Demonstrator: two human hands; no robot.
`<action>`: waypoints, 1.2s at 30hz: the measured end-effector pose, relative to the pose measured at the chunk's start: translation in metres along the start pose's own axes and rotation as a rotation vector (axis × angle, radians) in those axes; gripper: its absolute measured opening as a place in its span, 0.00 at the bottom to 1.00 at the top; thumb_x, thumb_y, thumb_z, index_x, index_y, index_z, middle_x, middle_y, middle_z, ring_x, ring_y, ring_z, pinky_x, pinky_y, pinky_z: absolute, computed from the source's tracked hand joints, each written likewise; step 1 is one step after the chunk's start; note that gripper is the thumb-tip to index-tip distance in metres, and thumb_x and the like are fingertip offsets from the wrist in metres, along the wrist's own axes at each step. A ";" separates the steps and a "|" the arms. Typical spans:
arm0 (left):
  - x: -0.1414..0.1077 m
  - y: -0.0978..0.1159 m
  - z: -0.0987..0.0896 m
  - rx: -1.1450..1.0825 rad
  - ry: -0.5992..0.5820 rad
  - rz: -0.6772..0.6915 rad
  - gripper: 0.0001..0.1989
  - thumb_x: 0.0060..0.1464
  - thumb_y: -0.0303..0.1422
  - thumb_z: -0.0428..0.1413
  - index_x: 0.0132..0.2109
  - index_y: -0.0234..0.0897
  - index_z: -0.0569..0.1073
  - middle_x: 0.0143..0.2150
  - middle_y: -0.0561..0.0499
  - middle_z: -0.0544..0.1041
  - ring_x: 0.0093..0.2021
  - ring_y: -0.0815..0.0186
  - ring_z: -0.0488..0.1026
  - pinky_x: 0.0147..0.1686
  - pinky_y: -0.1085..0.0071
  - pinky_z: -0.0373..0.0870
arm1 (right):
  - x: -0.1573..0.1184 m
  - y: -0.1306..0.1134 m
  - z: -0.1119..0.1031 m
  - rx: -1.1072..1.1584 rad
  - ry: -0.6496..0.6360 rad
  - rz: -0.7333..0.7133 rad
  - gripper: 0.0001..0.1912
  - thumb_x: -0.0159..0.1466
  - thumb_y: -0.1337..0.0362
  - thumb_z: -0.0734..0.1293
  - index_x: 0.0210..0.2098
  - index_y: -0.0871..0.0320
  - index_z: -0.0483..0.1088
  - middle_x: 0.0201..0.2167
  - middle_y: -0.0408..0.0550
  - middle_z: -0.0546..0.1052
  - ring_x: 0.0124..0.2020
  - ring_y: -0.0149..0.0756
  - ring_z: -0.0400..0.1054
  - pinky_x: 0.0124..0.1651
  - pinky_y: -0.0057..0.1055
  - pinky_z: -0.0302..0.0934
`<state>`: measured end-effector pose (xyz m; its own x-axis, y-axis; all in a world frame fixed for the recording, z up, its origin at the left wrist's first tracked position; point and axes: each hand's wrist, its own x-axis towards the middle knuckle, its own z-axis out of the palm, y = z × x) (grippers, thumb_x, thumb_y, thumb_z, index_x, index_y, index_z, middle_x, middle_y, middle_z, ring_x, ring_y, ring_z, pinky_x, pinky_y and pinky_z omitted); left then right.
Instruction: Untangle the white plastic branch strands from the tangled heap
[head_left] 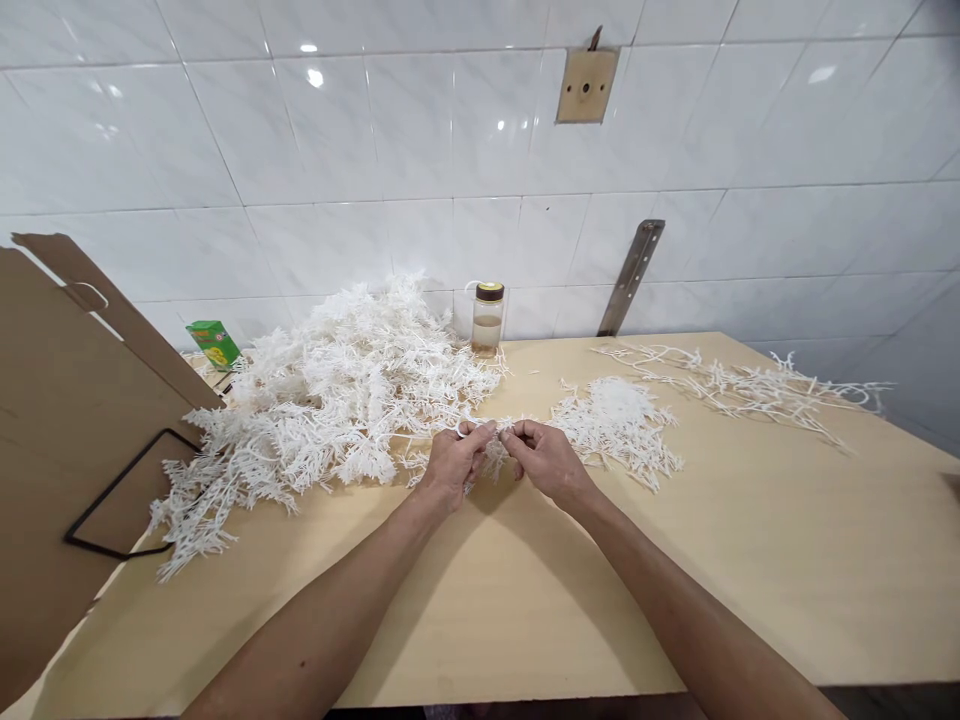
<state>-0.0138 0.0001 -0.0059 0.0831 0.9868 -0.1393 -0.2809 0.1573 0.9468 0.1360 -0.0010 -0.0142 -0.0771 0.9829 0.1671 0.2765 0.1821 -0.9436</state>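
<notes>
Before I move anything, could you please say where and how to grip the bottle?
The bottle is probably best gripped around its clear body, below the lid, from the right: it stands upright, and the big pile crowds its left.

I saw a white heap, a pale tan bench, a green box with yellow print, a dark brown lid, and white tiles veined faint grey.
</notes>
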 end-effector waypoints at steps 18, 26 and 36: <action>0.004 -0.011 0.002 -0.018 0.038 0.042 0.24 0.38 0.47 0.67 0.24 0.38 0.61 0.14 0.63 0.51 0.15 0.79 0.46 0.17 0.74 0.40 | -0.004 -0.001 0.010 -0.120 0.019 0.006 0.13 0.61 0.53 0.63 0.27 0.55 0.66 0.20 0.42 0.72 0.16 0.33 0.66 0.22 0.30 0.59; 0.001 -0.010 0.008 -0.057 -0.015 0.009 0.26 0.36 0.48 0.68 0.22 0.38 0.60 0.14 0.63 0.51 0.15 0.79 0.46 0.17 0.75 0.40 | -0.001 0.001 0.017 -0.441 0.256 -0.214 0.09 0.59 0.60 0.60 0.24 0.54 0.61 0.24 0.47 0.71 0.27 0.37 0.66 0.30 0.32 0.58; 0.006 0.005 -0.007 0.023 -0.041 0.023 0.23 0.38 0.47 0.69 0.25 0.35 0.67 0.16 0.60 0.59 0.16 0.79 0.49 0.16 0.77 0.42 | 0.000 0.000 -0.002 -0.007 0.071 0.038 0.10 0.60 0.56 0.65 0.28 0.56 0.65 0.20 0.38 0.68 0.16 0.30 0.65 0.22 0.28 0.60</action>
<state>-0.0210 0.0074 -0.0041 0.1166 0.9875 -0.1061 -0.2615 0.1336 0.9559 0.1383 -0.0005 -0.0137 0.0018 0.9885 0.1511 0.2849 0.1444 -0.9476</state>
